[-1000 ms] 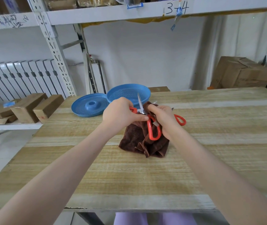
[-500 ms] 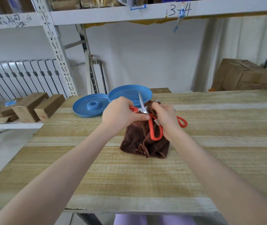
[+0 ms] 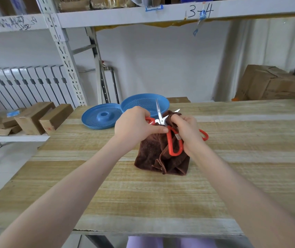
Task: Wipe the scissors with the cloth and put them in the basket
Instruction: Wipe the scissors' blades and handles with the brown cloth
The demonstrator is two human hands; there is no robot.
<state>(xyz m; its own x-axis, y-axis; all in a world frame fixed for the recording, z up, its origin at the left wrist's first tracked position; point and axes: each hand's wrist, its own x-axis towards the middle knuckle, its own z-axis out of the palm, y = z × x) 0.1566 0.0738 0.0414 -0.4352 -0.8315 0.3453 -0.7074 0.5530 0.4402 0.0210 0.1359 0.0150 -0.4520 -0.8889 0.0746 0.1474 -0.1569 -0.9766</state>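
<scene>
Red-handled scissors [image 3: 174, 146] are held above the wooden table [image 3: 161, 194], blades spread, one blade pointing up in front of the blue basket [image 3: 144, 104]. My left hand [image 3: 134, 127] grips one red handle. My right hand [image 3: 186, 131] pinches the brown cloth [image 3: 150, 154] around the other blade, whose tip pokes out of the cloth. The cloth's lower part hangs down onto the table. A second red handle [image 3: 204, 135] shows behind my right hand; what it belongs to is hidden.
A blue perforated lid [image 3: 102, 117] lies left of the basket. Wooden blocks [image 3: 41, 117] sit on a low shelf at the left. A cardboard box [image 3: 268, 83] stands at the back right. A metal shelf rack runs overhead.
Both hands with scissors and cloth stay in about the same place. My right hand has slid the cloth slightly along the blade.
</scene>
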